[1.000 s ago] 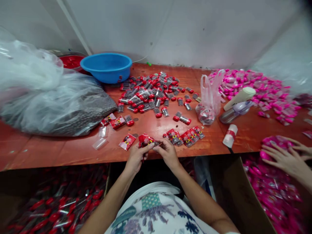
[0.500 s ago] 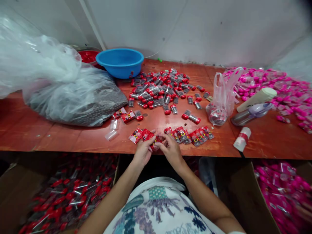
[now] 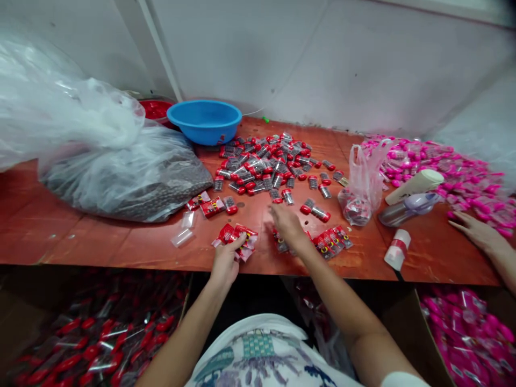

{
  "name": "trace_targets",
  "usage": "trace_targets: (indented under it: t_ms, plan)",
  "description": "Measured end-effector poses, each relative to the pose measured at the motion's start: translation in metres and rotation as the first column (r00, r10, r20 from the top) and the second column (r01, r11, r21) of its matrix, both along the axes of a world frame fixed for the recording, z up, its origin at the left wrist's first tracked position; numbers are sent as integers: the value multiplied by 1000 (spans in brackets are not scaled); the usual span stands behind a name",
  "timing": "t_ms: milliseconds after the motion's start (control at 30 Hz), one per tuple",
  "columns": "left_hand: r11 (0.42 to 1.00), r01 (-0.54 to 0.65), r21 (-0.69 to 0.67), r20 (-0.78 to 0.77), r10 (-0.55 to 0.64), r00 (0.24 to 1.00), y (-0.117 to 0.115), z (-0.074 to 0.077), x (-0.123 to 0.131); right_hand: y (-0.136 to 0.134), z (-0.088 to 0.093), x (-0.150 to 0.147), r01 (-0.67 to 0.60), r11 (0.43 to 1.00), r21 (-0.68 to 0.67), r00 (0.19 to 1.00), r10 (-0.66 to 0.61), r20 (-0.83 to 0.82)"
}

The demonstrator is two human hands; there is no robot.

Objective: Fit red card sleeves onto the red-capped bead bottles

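My left hand (image 3: 228,259) is closed on several red packets (image 3: 244,240) near the table's front edge, thumb on top. Its fingertips are hidden under them. My right hand (image 3: 287,224) is over the table, above a row of red packets that it partly covers, its fingers apart and reaching toward the pile. Just beyond lies a heap of small clear containers with red caps (image 3: 266,164). More red packets (image 3: 332,242) lie fanned out to the right of my right hand.
A blue basin (image 3: 205,122) and a big plastic bag of dark beads (image 3: 133,177) stand at the left. A thin plastic bag (image 3: 358,188), bottles and pink-capped containers (image 3: 435,161) are at the right, with another person's hand (image 3: 475,231). Filled boxes sit below.
My right hand has left the packets in my left hand and moved up and right. Another person's hand has come onto the table at the right. The view has tilted up slightly.
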State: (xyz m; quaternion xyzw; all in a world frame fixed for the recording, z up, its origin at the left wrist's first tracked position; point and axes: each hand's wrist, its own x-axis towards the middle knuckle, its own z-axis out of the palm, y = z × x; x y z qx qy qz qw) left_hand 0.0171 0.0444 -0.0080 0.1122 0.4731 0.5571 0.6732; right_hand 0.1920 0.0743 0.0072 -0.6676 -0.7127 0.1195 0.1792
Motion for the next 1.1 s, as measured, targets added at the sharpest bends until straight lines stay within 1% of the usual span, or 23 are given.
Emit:
trace_targets:
  t_ms: [67, 133, 200, 267, 333, 400, 500, 533, 567, 600, 633, 667, 700, 733, 767, 800, 833, 867, 900, 933, 967, 1033, 1100]
  plan:
    - [999, -4, -48, 37, 6, 999, 3, 3, -3, 29, 1, 13, 64, 998, -26, 982, -58, 180]
    - [996, -10, -88, 69, 16, 998, 3, 8, -5, 50, -1, 18, 0, 996, -91, 959, 26, 284]
    - [992, -4, -130, 100, 17, 995, 4, 11, -6, 59, -6, 14, -93, 984, -155, 946, 136, 294]
    - [985, 6, -172, 132, 17, 991, 5, 12, -8, 58, -12, 4, -174, 966, -192, 942, 220, 254]
    - [977, 1, -211, 166, 35, 985, 6, 11, -11, 51, -16, -7, -233, 951, -203, 939, 274, 209]
    - [969, -20, -248, 196, 70, 978, 8, 9, -12, 43, -18, -15, -259, 946, -193, 943, 291, 160]
    - [957, -42, -288, 221, 109, 969, 10, 8, -15, 26, -16, -21, -248, 957, -152, 960, 263, 95]
    - [956, -40, -292, 227, 110, 968, 10, 8, -16, 19, -15, -22, -227, 967, -119, 973, 231, 23]
    - [956, -34, -290, 232, 105, 967, 10, 8, -17, 10, -13, -24, -195, 978, -75, 977, 186, -104]
    - [958, -28, -285, 236, 98, 967, 10, 9, -17, 0, -12, -26, -154, 987, -40, 950, 136, -282]
    - [960, -23, -278, 238, 92, 967, 10, 9, -18, -11, -11, -28, -109, 994, -27, 870, 82, -486]
    - [962, -22, -272, 241, 90, 966, 10, 10, -18, -23, -10, -31, -73, 997, -40, 739, 27, -673]
    - [963, -23, -269, 244, 91, 965, 10, 10, -18, -35, -9, -34, -57, 995, -77, 589, -29, -808]
    - [963, -29, -269, 248, 98, 964, 10, 11, -18, -46, -9, -37, -52, 991, -122, 451, -85, -888]
    - [962, -33, -273, 252, 105, 962, 10, 12, -17, -55, -9, -39, -55, 984, -168, 328, -141, -934]
    - [959, -36, -279, 255, 111, 961, 10, 12, -15, -63, -9, -41, -57, 977, -207, 222, -190, -956]
    - [957, -36, -287, 257, 113, 960, 10, 13, -14, -69, -9, -42, -57, 970, -237, 135, -228, -964]
    - [955, -34, -293, 256, 112, 960, 9, 13, -12, -73, -9, -42, -61, 965, -256, 71, -252, -965]
    - [954, -28, -298, 254, 108, 961, 9, 13, -10, -75, -9, -41, -63, 962, -264, 27, -263, -964]
    - [953, -22, -301, 252, 102, 962, 8, 13, -9, -75, -8, -40, -52, 964, -259, 0, -260, -966]
    - [953, -14, -303, 252, 94, 963, 7, 13, -8, -75, -7, -38, -22, 970, -244, -16, -244, -970]
    - [953, -2, -304, 254, 83, 964, 4, 13, -6, -73, -5, -35, 78, 975, -209, -41, -206, -978]
    - [955, 0, -298, 253, 78, 964, 1, 14, -5, -70, -3, -34, 152, 967, -206, -77, -196, -978]
